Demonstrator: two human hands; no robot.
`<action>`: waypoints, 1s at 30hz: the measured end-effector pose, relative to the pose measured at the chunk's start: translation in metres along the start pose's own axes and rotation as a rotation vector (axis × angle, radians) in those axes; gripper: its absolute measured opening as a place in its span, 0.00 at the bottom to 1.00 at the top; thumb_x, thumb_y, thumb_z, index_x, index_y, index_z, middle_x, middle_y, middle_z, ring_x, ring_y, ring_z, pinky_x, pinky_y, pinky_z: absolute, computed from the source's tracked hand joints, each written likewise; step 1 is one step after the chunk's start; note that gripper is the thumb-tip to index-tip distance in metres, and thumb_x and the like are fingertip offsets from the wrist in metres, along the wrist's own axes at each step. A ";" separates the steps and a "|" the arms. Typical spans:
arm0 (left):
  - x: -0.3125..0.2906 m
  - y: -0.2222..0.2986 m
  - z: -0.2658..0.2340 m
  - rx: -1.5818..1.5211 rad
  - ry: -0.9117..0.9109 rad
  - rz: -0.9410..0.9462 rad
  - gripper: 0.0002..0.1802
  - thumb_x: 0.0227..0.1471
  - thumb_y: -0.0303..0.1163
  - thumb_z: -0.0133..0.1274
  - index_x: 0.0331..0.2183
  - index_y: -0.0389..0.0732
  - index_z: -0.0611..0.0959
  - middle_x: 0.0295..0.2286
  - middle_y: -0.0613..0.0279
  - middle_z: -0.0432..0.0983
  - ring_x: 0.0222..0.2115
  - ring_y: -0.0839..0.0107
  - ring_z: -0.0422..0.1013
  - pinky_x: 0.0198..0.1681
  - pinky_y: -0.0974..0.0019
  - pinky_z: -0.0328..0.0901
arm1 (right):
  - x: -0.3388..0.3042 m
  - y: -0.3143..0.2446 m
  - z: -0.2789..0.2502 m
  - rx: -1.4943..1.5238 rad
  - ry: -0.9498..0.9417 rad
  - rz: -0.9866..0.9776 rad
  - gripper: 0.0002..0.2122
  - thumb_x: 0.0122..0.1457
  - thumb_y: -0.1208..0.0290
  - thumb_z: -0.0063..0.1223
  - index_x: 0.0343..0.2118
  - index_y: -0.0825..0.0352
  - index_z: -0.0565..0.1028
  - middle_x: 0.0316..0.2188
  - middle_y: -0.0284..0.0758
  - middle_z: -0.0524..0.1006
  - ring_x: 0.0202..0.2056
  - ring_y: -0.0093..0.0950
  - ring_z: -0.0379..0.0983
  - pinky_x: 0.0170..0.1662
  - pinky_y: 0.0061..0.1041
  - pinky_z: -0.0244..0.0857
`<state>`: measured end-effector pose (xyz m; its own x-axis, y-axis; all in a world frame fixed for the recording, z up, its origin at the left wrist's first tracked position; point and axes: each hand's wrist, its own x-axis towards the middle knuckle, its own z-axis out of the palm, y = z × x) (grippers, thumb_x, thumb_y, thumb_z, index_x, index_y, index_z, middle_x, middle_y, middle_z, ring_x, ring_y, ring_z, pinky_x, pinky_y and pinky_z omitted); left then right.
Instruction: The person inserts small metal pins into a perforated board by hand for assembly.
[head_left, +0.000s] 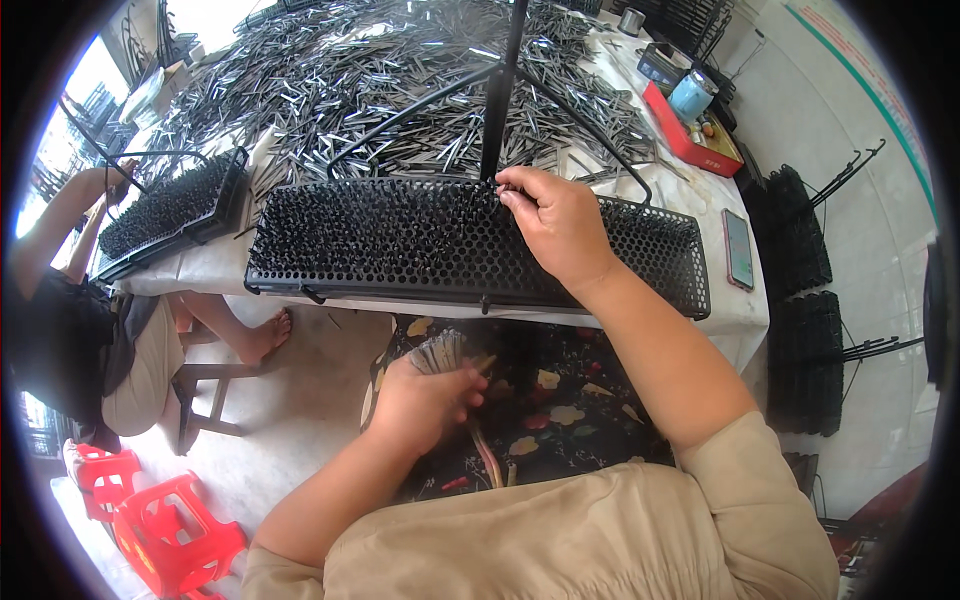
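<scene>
1. The left hand [420, 400] is grasping one bundle of strips [437, 353], thin, straight and metallic-looking, packed too tightly to count, above one dark floral cloth [560, 410].
2. The right hand [560, 225] is pinching at the long black tray [655, 250], just beside its upright post [497, 120]; whether the fingertips are grasping a piece, I cannot tell.
3. This tray is lying along the front edge of the white-covered desk [703, 200]; small dark pieces are bristling from its left part, while round open holes are showing on its right.
4. One similar tray [165, 253] is standing to the left, near one seated co-worker [90, 340].
5. One flat, rectangular phone [738, 250] is lying to the right.
6. Beyond, countless slim, glossy loose strips [420, 80] are covering the desk, and one red box [715, 155] is standing at their right.
</scene>
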<state>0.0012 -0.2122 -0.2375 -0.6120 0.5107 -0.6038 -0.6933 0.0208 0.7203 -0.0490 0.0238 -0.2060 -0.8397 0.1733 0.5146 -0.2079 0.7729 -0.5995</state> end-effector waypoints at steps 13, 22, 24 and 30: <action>0.000 -0.003 -0.002 0.035 0.010 0.019 0.08 0.51 0.24 0.57 0.36 0.35 0.79 0.28 0.58 0.79 0.26 0.71 0.75 0.25 0.71 0.66 | -0.001 0.002 -0.002 -0.054 0.018 -0.061 0.10 0.58 0.77 0.58 0.43 0.69 0.78 0.33 0.41 0.82 0.33 0.31 0.81 0.38 0.24 0.72; 0.000 -0.004 -0.003 0.019 0.008 0.023 0.08 0.51 0.24 0.58 0.36 0.34 0.79 0.28 0.57 0.80 0.25 0.71 0.75 0.24 0.71 0.67 | -0.003 0.004 -0.001 -0.019 0.029 -0.037 0.11 0.58 0.77 0.58 0.44 0.69 0.78 0.34 0.41 0.82 0.35 0.30 0.81 0.40 0.24 0.72; 0.000 -0.003 -0.003 0.021 0.000 0.026 0.08 0.51 0.24 0.57 0.36 0.34 0.79 0.28 0.57 0.80 0.25 0.71 0.75 0.24 0.71 0.67 | -0.003 0.003 -0.002 -0.021 0.031 -0.035 0.11 0.58 0.77 0.58 0.44 0.69 0.78 0.34 0.40 0.82 0.35 0.29 0.81 0.40 0.23 0.72; 0.001 -0.004 -0.004 0.026 -0.001 0.023 0.07 0.51 0.23 0.57 0.35 0.35 0.79 0.28 0.58 0.79 0.25 0.71 0.75 0.25 0.71 0.67 | -0.005 0.004 -0.004 -0.004 0.010 0.040 0.12 0.58 0.77 0.58 0.45 0.68 0.78 0.35 0.38 0.83 0.36 0.26 0.81 0.40 0.22 0.72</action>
<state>0.0024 -0.2151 -0.2422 -0.6273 0.5123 -0.5866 -0.6689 0.0314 0.7427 -0.0435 0.0283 -0.2084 -0.8420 0.2104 0.4967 -0.1725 0.7674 -0.6175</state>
